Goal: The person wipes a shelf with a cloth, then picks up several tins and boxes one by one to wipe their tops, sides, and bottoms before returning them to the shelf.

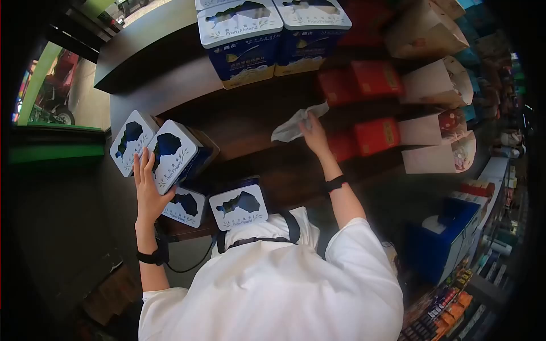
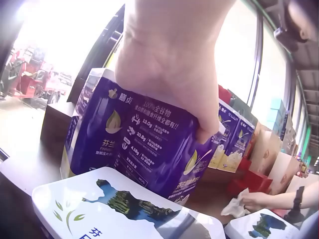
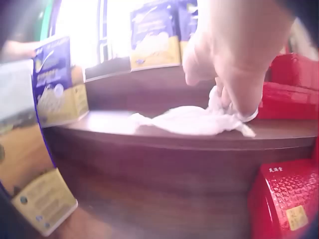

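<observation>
My left hand (image 1: 149, 190) grips a blue tin with a white lid (image 1: 173, 149), its fingers over one side and its thumb toward the other. In the left wrist view this hand reaches over the tin's printed blue side (image 2: 154, 144), and its fingertips are mostly hidden. Another matching tin (image 1: 131, 142) stands close on the left, with two more, one (image 1: 185, 207) below the hand and one (image 1: 238, 207) near my body. Over the dark wooden shelf (image 1: 239, 125), my right hand (image 1: 314, 138) holds a crumpled white cloth (image 3: 192, 121) that lies partly on the shelf board.
Taller rows of the same tins (image 1: 244, 57) stand on the upper step. Red boxes (image 1: 378, 136) and pale gift bags (image 1: 435, 85) line the shelf to the right. A blue box (image 1: 443, 238) stands at lower right, and a dark cable (image 1: 196, 264) hangs near my left wrist.
</observation>
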Action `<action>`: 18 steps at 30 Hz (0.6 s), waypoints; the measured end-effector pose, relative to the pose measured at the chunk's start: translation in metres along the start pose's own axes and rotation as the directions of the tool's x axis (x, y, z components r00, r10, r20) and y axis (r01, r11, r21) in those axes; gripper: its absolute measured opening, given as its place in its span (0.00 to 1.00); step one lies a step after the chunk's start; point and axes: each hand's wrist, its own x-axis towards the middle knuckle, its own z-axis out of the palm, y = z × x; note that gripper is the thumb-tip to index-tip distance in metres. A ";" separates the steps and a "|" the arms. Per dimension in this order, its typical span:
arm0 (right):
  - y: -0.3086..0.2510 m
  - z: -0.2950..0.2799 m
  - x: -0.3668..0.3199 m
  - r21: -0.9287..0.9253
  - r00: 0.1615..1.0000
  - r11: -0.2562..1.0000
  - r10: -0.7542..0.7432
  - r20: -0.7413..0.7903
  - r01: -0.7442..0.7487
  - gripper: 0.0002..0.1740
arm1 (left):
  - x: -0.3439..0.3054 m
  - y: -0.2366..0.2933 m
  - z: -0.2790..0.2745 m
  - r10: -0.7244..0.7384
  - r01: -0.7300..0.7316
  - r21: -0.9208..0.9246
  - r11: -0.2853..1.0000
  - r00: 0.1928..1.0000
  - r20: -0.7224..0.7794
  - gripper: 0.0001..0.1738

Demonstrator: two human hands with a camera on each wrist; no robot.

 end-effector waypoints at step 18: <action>-0.029 0.117 0.112 -0.597 0.810 0.796 -0.416 -0.413 0.104 0.22 | 0.010 -0.004 0.009 -0.022 0.023 -0.036 0.999 1.000 0.022 0.50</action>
